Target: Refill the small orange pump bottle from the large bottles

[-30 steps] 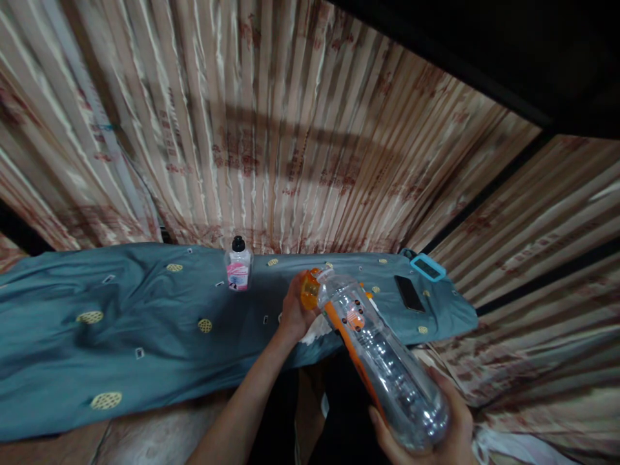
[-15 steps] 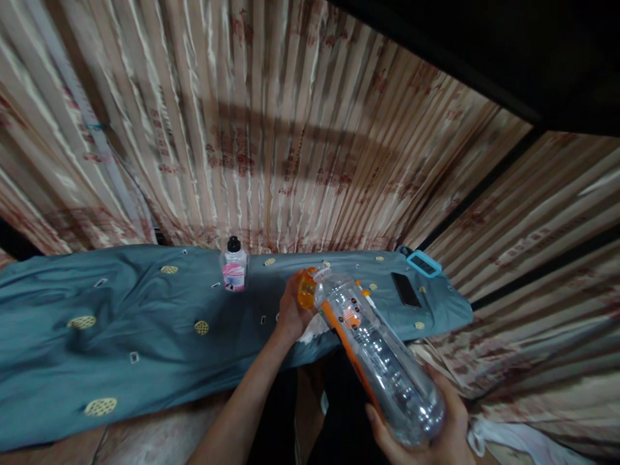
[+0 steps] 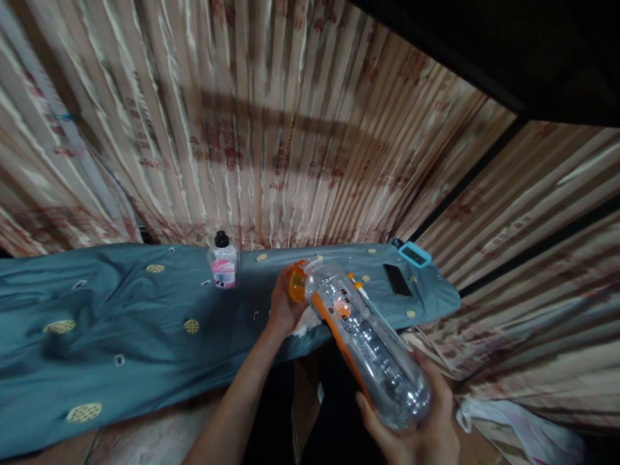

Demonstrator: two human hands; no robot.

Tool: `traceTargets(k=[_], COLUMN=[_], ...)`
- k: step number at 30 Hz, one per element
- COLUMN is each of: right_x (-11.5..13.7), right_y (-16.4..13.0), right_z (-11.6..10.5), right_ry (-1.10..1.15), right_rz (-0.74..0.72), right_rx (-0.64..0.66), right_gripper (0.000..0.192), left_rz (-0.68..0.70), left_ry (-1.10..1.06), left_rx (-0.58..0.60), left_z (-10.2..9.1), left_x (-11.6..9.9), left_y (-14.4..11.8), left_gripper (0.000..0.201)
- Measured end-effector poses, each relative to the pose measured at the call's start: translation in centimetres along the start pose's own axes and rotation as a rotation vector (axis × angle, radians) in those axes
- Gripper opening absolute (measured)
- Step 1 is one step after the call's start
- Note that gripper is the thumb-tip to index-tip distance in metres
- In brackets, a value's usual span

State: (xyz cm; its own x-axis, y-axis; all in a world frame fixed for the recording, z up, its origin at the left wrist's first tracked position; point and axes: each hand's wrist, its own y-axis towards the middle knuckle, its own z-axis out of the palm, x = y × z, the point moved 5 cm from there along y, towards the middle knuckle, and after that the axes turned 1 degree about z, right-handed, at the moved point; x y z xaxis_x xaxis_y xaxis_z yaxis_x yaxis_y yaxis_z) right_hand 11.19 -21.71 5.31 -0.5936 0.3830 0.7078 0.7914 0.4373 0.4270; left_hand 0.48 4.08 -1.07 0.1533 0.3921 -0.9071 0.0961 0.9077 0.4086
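Note:
A large clear plastic bottle [image 3: 371, 342] with an orange strip along its side slants across my lap, its top end toward the left. Round its base my right hand [image 3: 416, 413] is closed. At the other end, my left hand [image 3: 285, 303] has its fingers wrapped on a translucent orange cap [image 3: 298, 281], which meets the bottle's neck. I cannot tell whether the cap is screwed on or loose. Beneath the left hand, a white crumpled piece [image 3: 306, 321] shows in part. A small orange-and-white item [image 3: 358, 286] lies just behind the bottle.
A clear bottle with a black cap and pink label [image 3: 223, 261] stands on the teal patterned cloth [image 3: 145, 323]. To the right lie a dark phone [image 3: 398, 280] and a light-blue framed device [image 3: 414, 254]. Pleated curtains [image 3: 271, 129] hang behind; a white bag [image 3: 523, 429] sits lower right.
The whole view has shifted slightly, so everything appears a little further left. Both hands keep their hold on the bottle and cap, with the bottle's tilt nearly the same.

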Motion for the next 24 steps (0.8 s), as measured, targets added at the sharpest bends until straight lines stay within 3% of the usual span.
traceTargets(k=[9,24], right_x=[0.14,0.55], right_y=[-0.19,-0.39], right_z=[-0.18,0.07], right_ry=[-0.057,-0.129], right_rz=[-0.036,-0.133], right_rx=[-0.038,-0.105], right_gripper=[0.105,0.099], left_rz=[0.119,0.133], left_ry=[0.107,0.153], left_rx=[0.056,0.057], left_z=[-0.17,-0.17], left_x=[-0.12,0.14], left_y=[-0.1,0.01], left_gripper=[0.059,0.058])
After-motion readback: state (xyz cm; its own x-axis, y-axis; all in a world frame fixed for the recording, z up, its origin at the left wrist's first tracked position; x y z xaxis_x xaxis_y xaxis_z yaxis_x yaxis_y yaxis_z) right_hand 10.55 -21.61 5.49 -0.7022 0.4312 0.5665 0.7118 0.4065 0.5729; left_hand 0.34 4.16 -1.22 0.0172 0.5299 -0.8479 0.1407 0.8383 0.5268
